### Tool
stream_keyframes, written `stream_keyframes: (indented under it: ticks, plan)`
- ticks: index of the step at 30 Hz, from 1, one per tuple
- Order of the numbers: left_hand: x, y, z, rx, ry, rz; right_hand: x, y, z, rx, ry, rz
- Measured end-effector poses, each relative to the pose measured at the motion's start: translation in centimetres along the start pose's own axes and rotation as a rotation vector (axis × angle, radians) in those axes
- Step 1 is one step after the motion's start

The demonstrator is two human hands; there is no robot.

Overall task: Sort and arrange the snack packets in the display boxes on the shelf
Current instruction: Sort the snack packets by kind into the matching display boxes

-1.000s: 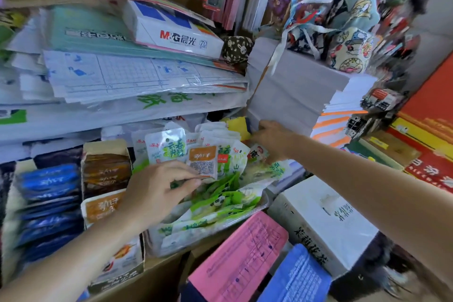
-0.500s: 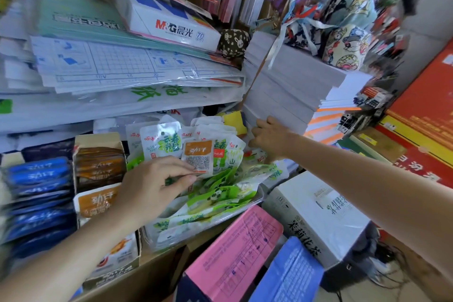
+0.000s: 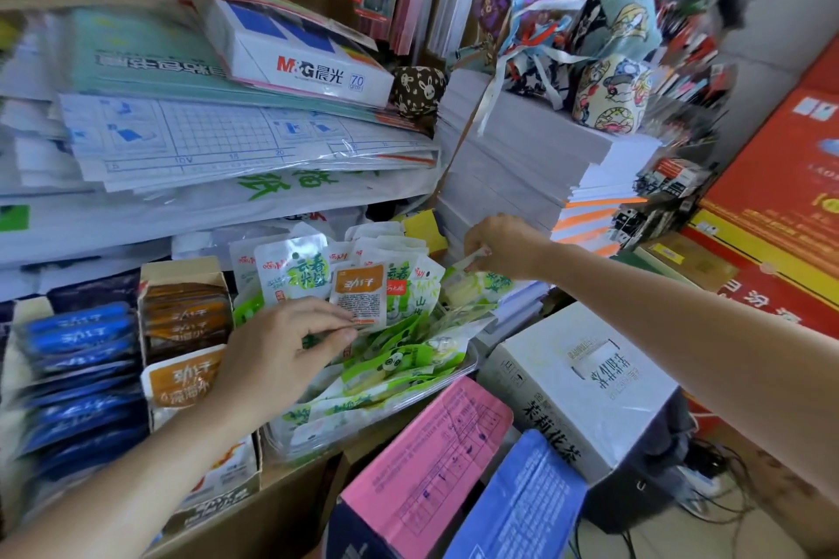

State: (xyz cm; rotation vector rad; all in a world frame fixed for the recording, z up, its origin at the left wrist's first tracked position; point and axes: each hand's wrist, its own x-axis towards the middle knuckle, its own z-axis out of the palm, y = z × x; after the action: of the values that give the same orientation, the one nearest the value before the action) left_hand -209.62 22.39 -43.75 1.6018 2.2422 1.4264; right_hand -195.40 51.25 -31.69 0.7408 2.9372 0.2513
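done-ish: blue packets, brown packets lined up in boxes | todo: green pile looks jumbled tbh | left hand pinches orange-label packet | right hand pinches small packet

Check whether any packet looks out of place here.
Yes: the orange packet that the left hand pinches sits among the green packets in the clear tray; its matches fill the cardboard box to the left. The right hand pinches a small packet.

Both bare forearms reach forward. The left hand pinches an orange packet between thumb and forefinger; the right hand, knuckles up, grips a small packet.
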Motion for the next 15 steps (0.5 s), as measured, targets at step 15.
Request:
stream_keyframes:
  ticks: [15]
  plan:
    - [0.5,5.9,-3.9,-0.239,0.369,-0.072,-9.6,-0.2,-9.7,0.535,0.592,0.160]
